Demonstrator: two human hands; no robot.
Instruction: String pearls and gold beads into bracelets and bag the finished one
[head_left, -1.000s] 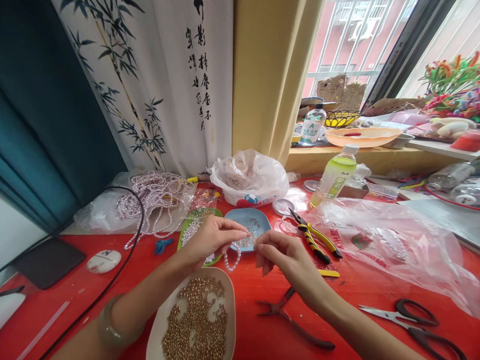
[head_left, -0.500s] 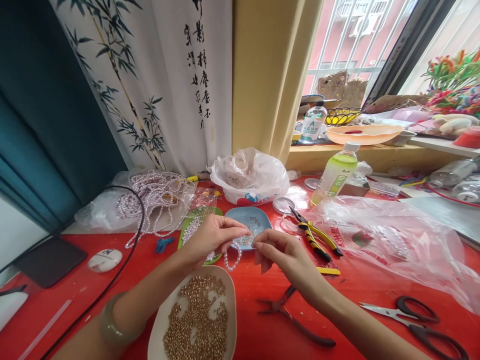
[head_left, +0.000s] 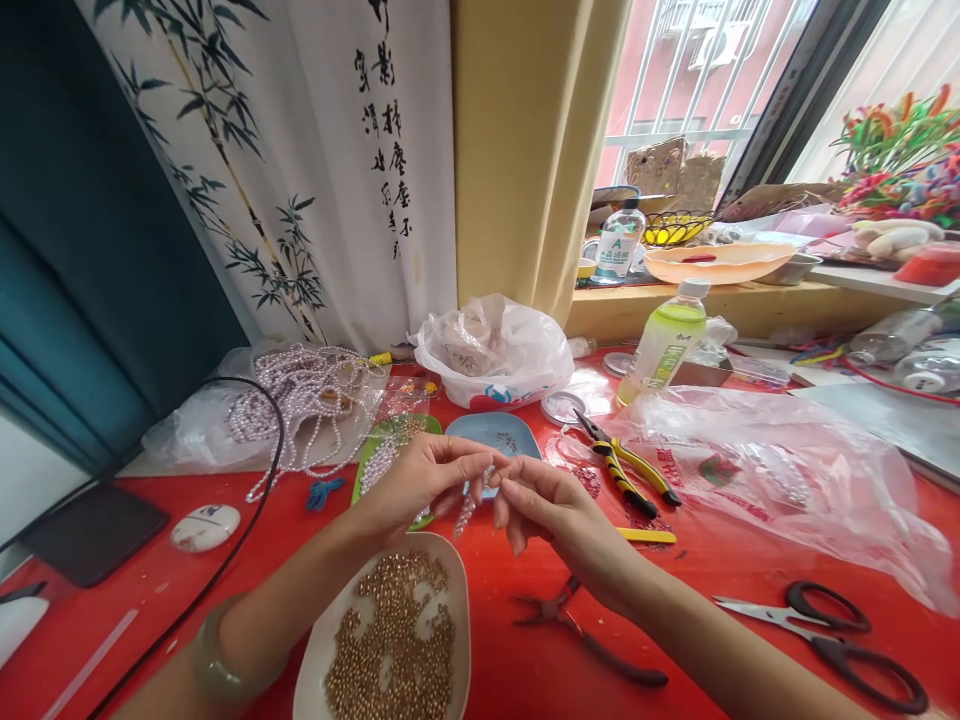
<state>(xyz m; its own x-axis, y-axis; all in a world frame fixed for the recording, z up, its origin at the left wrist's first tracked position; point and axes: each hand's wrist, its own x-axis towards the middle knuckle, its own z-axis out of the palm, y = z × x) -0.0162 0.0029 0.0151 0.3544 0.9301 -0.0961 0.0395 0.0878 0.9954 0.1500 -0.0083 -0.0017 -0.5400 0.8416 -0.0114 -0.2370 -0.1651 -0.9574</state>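
My left hand (head_left: 431, 475) is closed in a pinch on a short strand of pearly beads (head_left: 466, 512), which dangles below the fingertips. Right beside it, my right hand (head_left: 544, 500) pinches at the same spot, its fingertips meeting those of the left. What the right fingers hold is too small to make out. Behind the hands is a blue dish (head_left: 517, 425) with small bits in it. A green tray (head_left: 365, 470) of pale beads lies partly hidden behind the left hand. Below stands a cream tray (head_left: 463, 640) of gold beads (head_left: 397, 640).
Yellow-black pliers (head_left: 626, 465) and dark cutters (head_left: 559, 610) lie on the red table, with scissors (head_left: 817, 620) at right. A drink bottle (head_left: 667, 345) stands behind a plastic bag (head_left: 765, 460). Bead strings (head_left: 292, 395) and a black cable (head_left: 281, 440) lie left.
My right hand has moved left until its fingertips meet my left hand's. The bead strand, a loop before, now hangs narrow and slanted. The view has shifted slightly.
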